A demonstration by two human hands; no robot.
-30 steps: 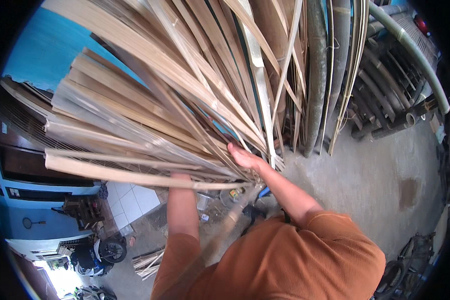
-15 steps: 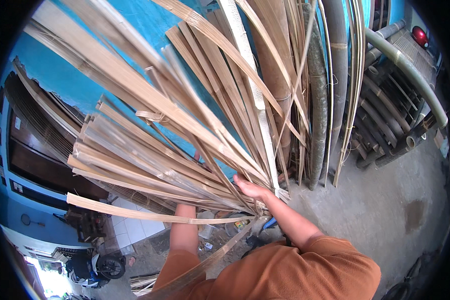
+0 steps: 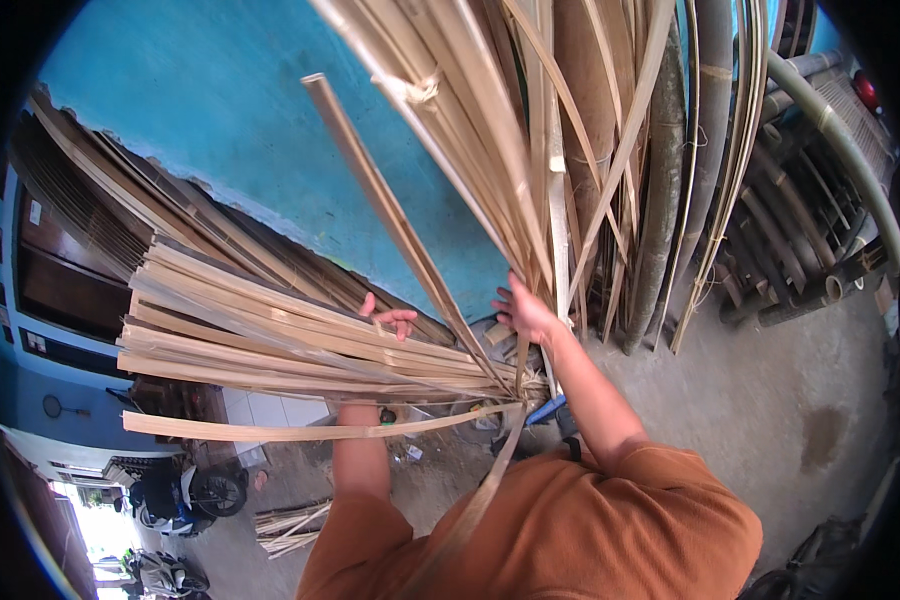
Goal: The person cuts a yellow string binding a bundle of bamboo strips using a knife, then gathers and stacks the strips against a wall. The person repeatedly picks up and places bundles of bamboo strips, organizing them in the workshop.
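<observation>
A thick bundle of split bamboo strips (image 3: 270, 325) leans out to the left across my left arm. My left hand (image 3: 390, 318) reaches under it from the near side, and its fingers come up round the far edge; the palm is hidden. My right hand (image 3: 530, 312) has its fingers spread and lies against the foot of a second, more upright group of bamboo strips (image 3: 460, 130) leaning on the blue wall. One narrow strip pair (image 3: 380, 200) slants between the two groups. A single loose strip (image 3: 270, 428) juts left, nearer me.
Thick bamboo poles (image 3: 660, 200) stand against the wall at the right. Beyond them is a rack of cut bamboo (image 3: 790, 220). A small pile of strips (image 3: 292, 525) lies on the floor at lower left, near a parked motorbike (image 3: 205, 490). A blue object (image 3: 546, 410) is by the strips' lower ends.
The strips have parted: one group has swung right and upright, the other has stayed at left, baring blue wall between. My right hand has moved up and right; my left fingers now show.
</observation>
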